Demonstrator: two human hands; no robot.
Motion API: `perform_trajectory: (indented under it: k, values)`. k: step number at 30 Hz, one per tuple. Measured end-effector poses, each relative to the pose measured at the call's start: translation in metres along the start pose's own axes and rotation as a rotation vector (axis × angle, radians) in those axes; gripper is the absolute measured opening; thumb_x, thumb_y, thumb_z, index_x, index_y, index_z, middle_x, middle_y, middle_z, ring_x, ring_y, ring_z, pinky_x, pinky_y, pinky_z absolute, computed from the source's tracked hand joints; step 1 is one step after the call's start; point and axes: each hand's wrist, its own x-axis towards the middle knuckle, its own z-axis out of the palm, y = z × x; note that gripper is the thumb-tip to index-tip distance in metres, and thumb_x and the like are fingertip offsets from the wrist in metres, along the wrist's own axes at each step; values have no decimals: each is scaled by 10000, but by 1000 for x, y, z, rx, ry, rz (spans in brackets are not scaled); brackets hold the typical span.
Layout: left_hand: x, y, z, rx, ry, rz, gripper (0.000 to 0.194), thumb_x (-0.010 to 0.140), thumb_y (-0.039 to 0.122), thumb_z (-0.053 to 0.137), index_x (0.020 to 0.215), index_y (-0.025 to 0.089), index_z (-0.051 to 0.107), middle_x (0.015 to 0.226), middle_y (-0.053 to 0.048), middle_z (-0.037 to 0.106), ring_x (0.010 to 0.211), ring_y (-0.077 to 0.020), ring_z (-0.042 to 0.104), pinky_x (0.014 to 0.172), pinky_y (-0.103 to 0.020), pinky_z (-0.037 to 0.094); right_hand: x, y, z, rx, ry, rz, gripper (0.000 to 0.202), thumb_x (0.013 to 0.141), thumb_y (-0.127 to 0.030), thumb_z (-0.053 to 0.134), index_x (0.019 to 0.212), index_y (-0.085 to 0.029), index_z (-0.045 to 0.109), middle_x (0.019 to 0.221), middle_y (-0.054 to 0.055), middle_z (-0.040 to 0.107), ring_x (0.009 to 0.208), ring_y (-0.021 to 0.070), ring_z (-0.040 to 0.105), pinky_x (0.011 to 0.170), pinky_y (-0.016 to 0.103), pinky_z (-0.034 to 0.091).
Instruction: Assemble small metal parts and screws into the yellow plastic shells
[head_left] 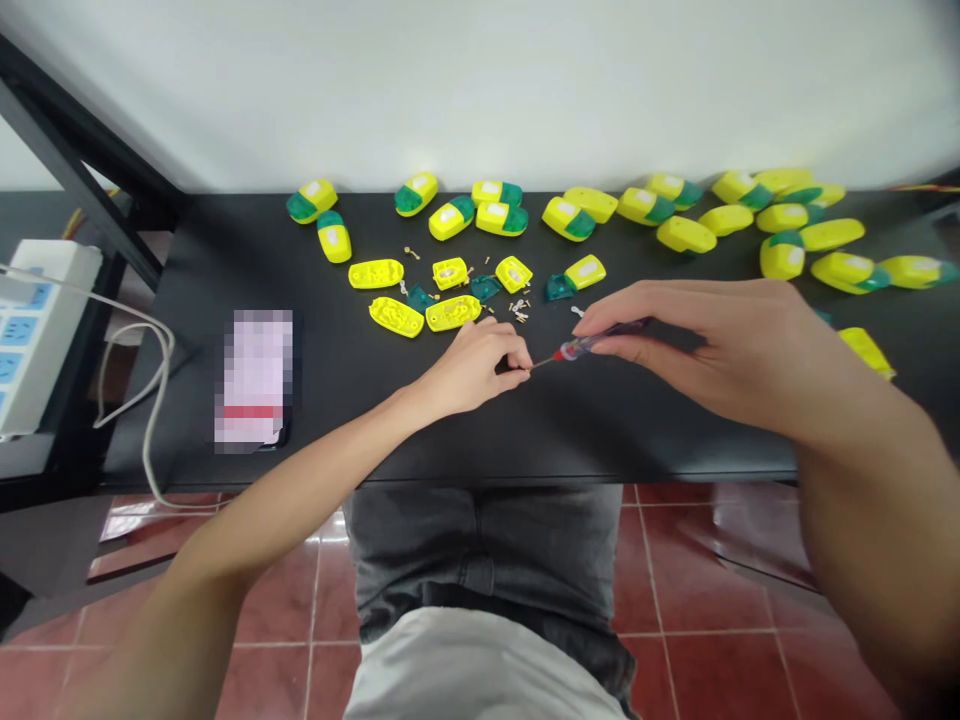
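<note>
In my right hand [697,350] is a slim screwdriver [579,348] with a clear, red-ended handle, its shaft pointing left. My left hand [487,365] has thumb and forefinger pinched at the tip, on a tiny brass-coloured bit that looks like a screw [528,372]. Just beyond the left hand lie opened yellow shell halves [397,317], one of them [453,313] close to its knuckles. Small yellow caps [514,273], dark green translucent covers [486,287] and loose screws with little white parts [519,310] are scattered between the hands and the back row.
Several yellow-and-green plastic casings [568,218] stand along the wall, crowding toward the right. Another yellow piece [866,352] is partly behind my right wrist. A phone [255,375] lies left on the black table [600,430]. A white power strip [45,330] and cable [159,410] are farther left.
</note>
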Motion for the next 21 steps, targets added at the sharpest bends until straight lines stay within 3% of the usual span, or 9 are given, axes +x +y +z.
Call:
perform_trajectory:
  k: [14,21]
  values:
    - [1,-1,-1,22,-6,5,35,949,192,711,929,197,740,965,-33,721,889,-192,585,864,-345,406,7,-5,-1,55,-69,59,240,1026,-250,539,1065,-346,756,1075,-2,807,973,280,772,846,411,594]
    - [1,-2,-1,20,-11,5,45,950,212,706,930,200,744,959,-34,723,887,-192,591,874,-353,419,5,-3,-1,61,-53,71,234,1033,-271,543,1068,-356,757,1066,-12,808,978,278,774,862,416,600]
